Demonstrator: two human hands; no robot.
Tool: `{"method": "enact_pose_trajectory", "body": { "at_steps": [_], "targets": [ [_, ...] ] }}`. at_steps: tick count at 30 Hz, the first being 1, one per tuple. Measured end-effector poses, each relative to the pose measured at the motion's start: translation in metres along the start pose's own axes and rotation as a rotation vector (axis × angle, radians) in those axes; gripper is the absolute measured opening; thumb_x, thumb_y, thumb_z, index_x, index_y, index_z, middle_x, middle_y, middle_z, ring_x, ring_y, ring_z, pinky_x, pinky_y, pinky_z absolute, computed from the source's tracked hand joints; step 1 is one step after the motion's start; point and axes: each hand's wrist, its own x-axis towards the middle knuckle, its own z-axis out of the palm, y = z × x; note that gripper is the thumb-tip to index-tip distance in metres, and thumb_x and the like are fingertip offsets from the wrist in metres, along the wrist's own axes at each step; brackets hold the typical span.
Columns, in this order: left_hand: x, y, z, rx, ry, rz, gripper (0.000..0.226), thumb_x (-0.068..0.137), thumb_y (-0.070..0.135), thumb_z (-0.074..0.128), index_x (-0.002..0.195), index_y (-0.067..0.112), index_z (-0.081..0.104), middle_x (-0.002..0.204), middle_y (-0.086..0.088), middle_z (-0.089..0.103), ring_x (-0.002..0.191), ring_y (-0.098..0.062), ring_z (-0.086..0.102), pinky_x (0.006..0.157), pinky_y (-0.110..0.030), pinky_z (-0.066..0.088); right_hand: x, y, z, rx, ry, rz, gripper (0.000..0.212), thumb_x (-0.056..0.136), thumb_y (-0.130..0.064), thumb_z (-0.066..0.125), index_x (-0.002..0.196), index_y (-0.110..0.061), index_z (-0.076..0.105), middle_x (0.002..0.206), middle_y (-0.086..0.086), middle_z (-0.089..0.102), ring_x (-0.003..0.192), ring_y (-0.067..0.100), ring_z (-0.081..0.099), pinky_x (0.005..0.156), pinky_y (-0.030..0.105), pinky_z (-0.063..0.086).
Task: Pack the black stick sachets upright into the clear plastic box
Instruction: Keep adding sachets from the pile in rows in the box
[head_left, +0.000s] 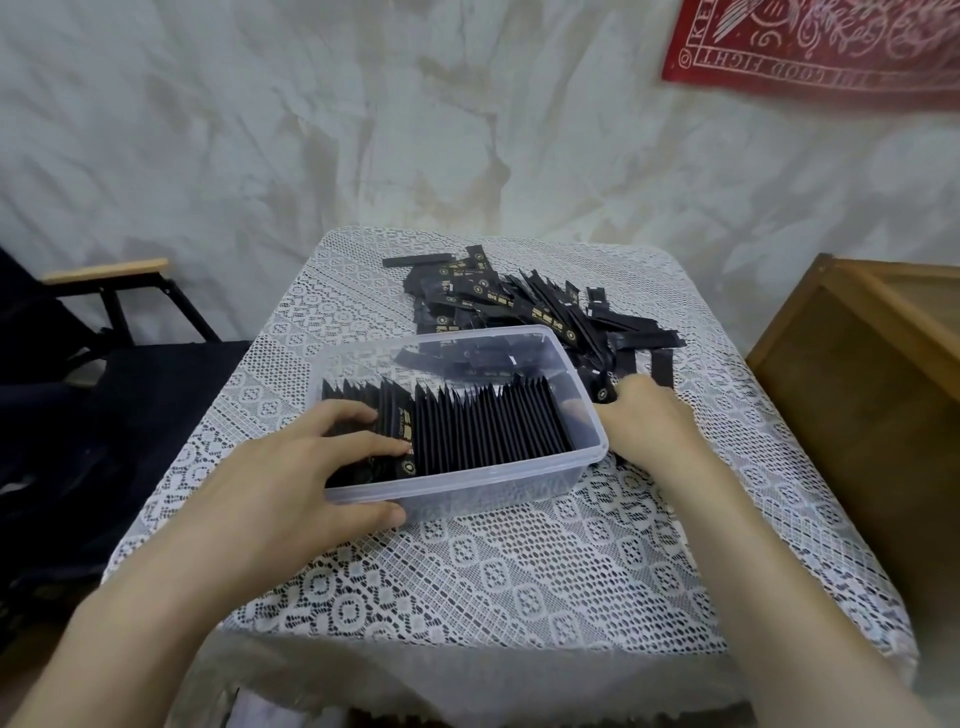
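Heap of black stick sachets (524, 304) lies just beyond right hand (649, 415) (pinching one); left hand (291, 483), fingers flat, braces clear plastic box (498, 491).

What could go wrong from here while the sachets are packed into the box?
The upright row of black stick sachets has free space at its right end; if the left hand, pressing its left end, lifts, it may fall over.
Sachets lying flat in the far part of the clear plastic box could block a further row.
The right hand, at the loose sachet pile, might push some off the lace-covered table.
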Motion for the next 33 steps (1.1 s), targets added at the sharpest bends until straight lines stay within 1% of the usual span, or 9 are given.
{"method": "enact_pose_trajectory", "body": {
  "at_steps": [5,9,12,17,21,24,27,30,33],
  "targets": [
    [-0.001,0.000,0.001,0.007,0.009,0.011,0.061,0.070,0.088,0.050,0.128,0.068,0.045,0.140,0.045,0.019,0.098,0.002,0.053,0.076,-0.021,0.041,0.001,0.002,0.002,0.142,-0.041,-0.011,0.037,0.085,-0.046,0.069,0.077,-0.013,0.053,0.074,0.002,0.056,0.073,0.026,0.054,0.056,0.030,0.033],
    [-0.001,0.003,0.000,0.011,0.009,0.008,0.064,0.068,0.089,0.047,0.128,0.067,0.046,0.139,0.044,0.021,0.102,0.002,0.052,0.080,-0.024,0.043,0.001,0.000,0.002,0.126,-0.024,-0.018,0.043,0.085,-0.051,0.068,0.086,-0.009,0.062,0.082,0.004,0.065,0.077,0.028,0.060,0.057,0.030,0.036],
    [-0.001,0.004,0.000,-0.002,0.013,0.004,0.065,0.067,0.088,0.048,0.128,0.066,0.047,0.140,0.043,0.022,0.106,0.000,0.052,0.085,-0.028,0.045,0.006,-0.001,0.004,0.142,-0.032,-0.011,0.042,0.082,-0.050,0.068,0.081,-0.010,0.058,0.081,0.006,0.064,0.076,0.028,0.060,0.058,0.031,0.036],
    [-0.001,0.003,0.001,-0.003,0.010,0.000,0.062,0.068,0.088,0.048,0.127,0.067,0.047,0.139,0.044,0.021,0.101,0.003,0.052,0.081,-0.025,0.043,0.006,0.001,0.007,0.243,-0.059,-0.041,0.041,0.066,-0.046,0.066,0.079,-0.008,0.057,0.075,0.005,0.064,0.072,0.027,0.059,0.063,0.034,0.041],
    [0.000,0.004,0.000,0.002,0.013,0.001,0.064,0.067,0.089,0.046,0.127,0.066,0.048,0.140,0.043,0.022,0.098,0.003,0.054,0.078,-0.022,0.041,0.006,0.002,0.006,0.170,-0.047,-0.076,0.037,0.083,-0.043,0.071,0.094,-0.010,0.058,0.086,0.006,0.064,0.082,0.030,0.061,0.062,0.033,0.040],
    [0.000,0.004,0.000,0.005,0.008,-0.002,0.066,0.065,0.090,0.045,0.127,0.067,0.047,0.139,0.044,0.021,0.095,0.004,0.054,0.076,-0.019,0.039,0.010,0.004,0.008,0.157,-0.068,-0.077,0.037,0.084,-0.043,0.072,0.094,-0.008,0.067,0.087,0.008,0.070,0.087,0.031,0.067,0.070,0.034,0.048],
    [-0.001,0.004,0.000,0.007,0.006,-0.005,0.067,0.066,0.090,0.044,0.128,0.066,0.047,0.140,0.043,0.021,0.096,0.004,0.054,0.078,-0.021,0.042,0.012,0.001,0.009,0.166,-0.113,-0.057,0.042,0.074,-0.047,0.070,0.095,-0.011,0.069,0.088,0.008,0.072,0.085,0.030,0.068,0.079,0.041,0.055],
    [-0.001,0.005,-0.001,0.004,0.000,-0.014,0.065,0.066,0.090,0.044,0.127,0.067,0.046,0.140,0.043,0.021,0.095,0.004,0.054,0.079,-0.022,0.043,0.011,-0.001,0.008,0.213,-0.152,-0.061,0.052,0.061,-0.048,0.069,0.093,-0.006,0.072,0.081,0.007,0.075,0.077,0.032,0.070,0.073,0.044,0.057],
    [0.000,0.006,-0.001,0.011,-0.004,-0.015,0.064,0.066,0.090,0.044,0.126,0.069,0.045,0.140,0.044,0.019,0.096,0.004,0.055,0.076,-0.020,0.041,0.007,-0.004,0.005,0.236,-0.151,-0.085,0.046,0.062,-0.043,0.071,0.090,-0.007,0.073,0.083,0.012,0.076,0.088,0.039,0.072,0.079,0.052,0.058]
  ]
}}
